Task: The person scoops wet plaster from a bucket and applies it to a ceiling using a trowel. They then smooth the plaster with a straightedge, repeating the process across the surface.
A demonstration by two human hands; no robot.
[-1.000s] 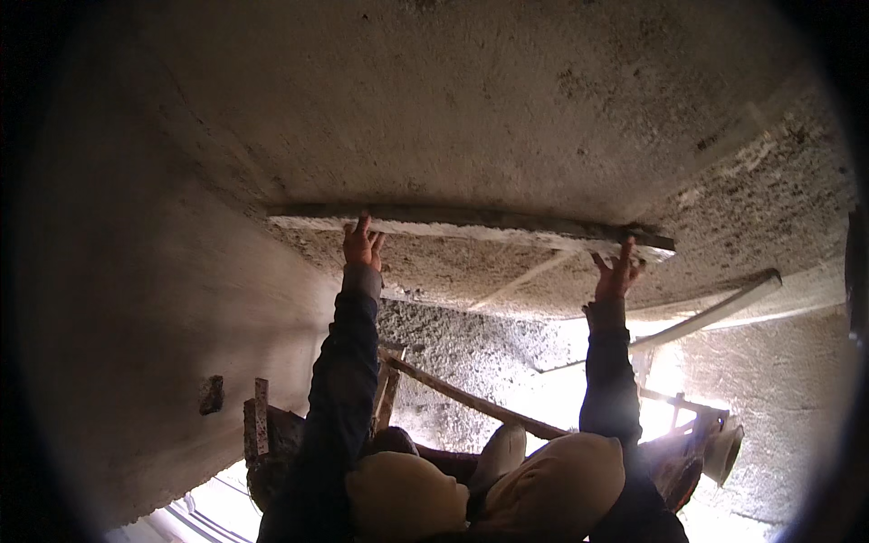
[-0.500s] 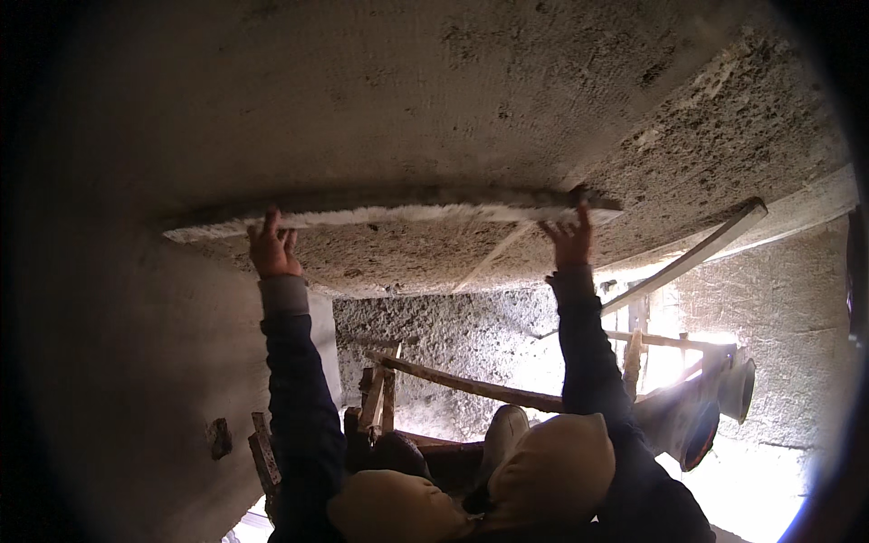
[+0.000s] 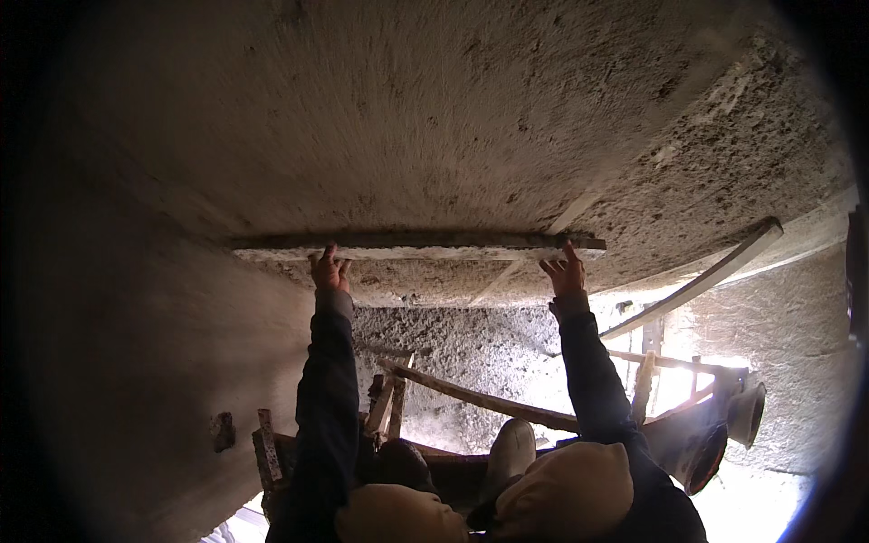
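A long, plaster-smeared straightedge (image 3: pixel 444 252) lies crosswise against the rough plastered ceiling (image 3: pixel 407 118). My left hand (image 3: pixel 331 273) grips its lower edge left of the middle, fingers hooked up around it. Near the right end my right hand (image 3: pixel 567 275) holds the same edge, thumb and fingers on either side. Both arms are stretched up, in dark sleeves. Behind the bar the plaster carries streaks, and past its right end the surface is coarser and pitted. The finger parts behind the straightedge are hidden.
A pale strip (image 3: pixel 697 277) slants down from the ceiling at right. Below are wooden planks (image 3: pixel 480 396), my boot (image 3: pixel 512 445) and tilted buckets (image 3: pixel 746 412). Bright light comes from an opening at lower right. A smooth wall (image 3: pixel 154 362) stands on the left.
The straightedge has come down in the picture, toward me, with both hands on it. My left hand now appears further right. The whole view has shifted slightly.
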